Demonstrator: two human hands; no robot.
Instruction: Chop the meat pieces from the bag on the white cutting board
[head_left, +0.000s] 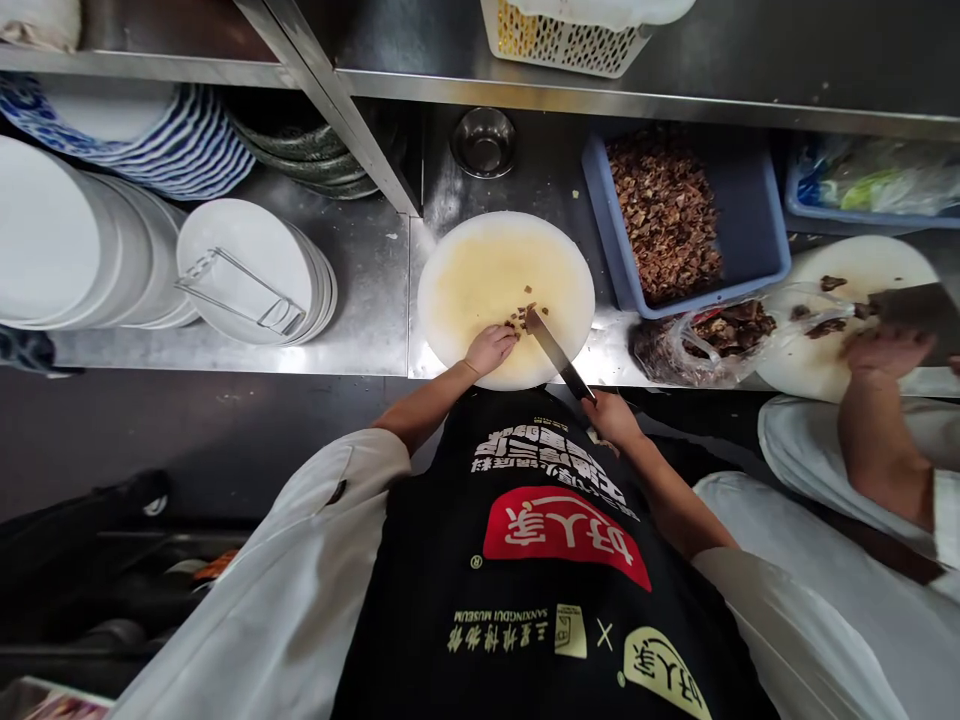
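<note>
A round white cutting board (480, 265), yellowed in its middle, lies on the steel counter against the front of my apron. Small dark brown pieces of what looks like cooked meat (523, 316) are scattered on its near right part. My left hand (491, 349) rests on the board just left of them, its fingers drawn together and fingertips at the pieces; anything under them is hidden. My right hand (611, 418) is closed round the handle of a kitchen knife (559, 355). The blade slants up and left, its tip among the pieces.
A blue bin (750, 230) of chopped brown pieces and a plastic bag (705, 345) of larger ones stand right. Beyond, a co-worker's hand (889, 350) is beside a cleaver (919, 310) over another board (877, 265). White plates (244, 250) and a metal bowl (484, 142) stand left and behind.
</note>
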